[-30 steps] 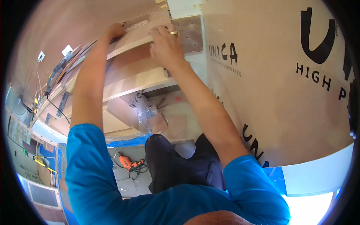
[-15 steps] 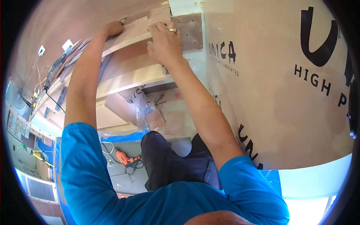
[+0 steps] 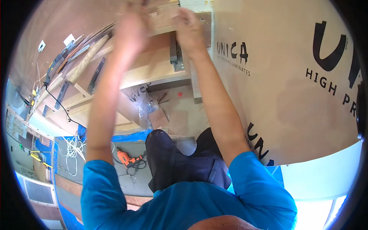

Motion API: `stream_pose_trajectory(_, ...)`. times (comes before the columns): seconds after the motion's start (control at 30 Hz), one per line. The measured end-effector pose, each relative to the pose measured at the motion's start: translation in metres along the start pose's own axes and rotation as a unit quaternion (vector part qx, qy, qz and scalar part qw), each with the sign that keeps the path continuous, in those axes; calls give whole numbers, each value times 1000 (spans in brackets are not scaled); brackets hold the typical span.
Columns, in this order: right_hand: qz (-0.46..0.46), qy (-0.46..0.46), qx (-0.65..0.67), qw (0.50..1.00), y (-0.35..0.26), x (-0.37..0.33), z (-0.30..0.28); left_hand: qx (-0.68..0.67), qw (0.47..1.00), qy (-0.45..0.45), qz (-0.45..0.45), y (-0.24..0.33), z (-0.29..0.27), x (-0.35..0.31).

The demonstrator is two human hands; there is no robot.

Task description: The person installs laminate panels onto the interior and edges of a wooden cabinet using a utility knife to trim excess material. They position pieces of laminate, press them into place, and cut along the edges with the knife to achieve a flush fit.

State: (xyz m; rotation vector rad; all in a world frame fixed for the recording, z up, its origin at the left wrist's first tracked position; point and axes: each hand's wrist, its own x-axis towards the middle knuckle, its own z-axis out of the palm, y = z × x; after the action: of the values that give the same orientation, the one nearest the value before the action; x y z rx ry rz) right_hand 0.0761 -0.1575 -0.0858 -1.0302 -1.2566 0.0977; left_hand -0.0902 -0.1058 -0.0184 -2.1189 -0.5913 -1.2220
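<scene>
Both hands (image 3: 161, 28) raised against wooden shelf (image 3: 153, 69)

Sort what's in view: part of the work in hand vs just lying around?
In hand:
- left hand and right hand, both raised to the wooden board
- metal drawer slide just below

Lying about:
- orange drill on the floor
- white cord
- plastic wrap
- laminate sheet

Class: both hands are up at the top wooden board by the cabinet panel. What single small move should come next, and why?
Probably steady the wooden board before anything else: the left hand is blurred at its edge, and the right hand presses where it meets the laminate-faced panel, so the joint seems not yet settled.
</scene>
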Motion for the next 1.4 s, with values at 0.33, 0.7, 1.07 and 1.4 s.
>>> stream_pose_trajectory(0.33,248,2,279,927,-5,-5,-93,-489,861,-53,-134,177,19,-42)
stream_pose_trajectory(0.7,369,67,55,926,20,16,-90,-751,423,-144,-486,175,85,-21)
stream_pose_trajectory(1.07,562,-2,-38,826,-46,90,-76,-542,593,-285,-524,151,45,44)
stream_pose_trajectory(1.4,620,47,9,783,-46,114,-81,-405,699,-473,-352,42,7,101)
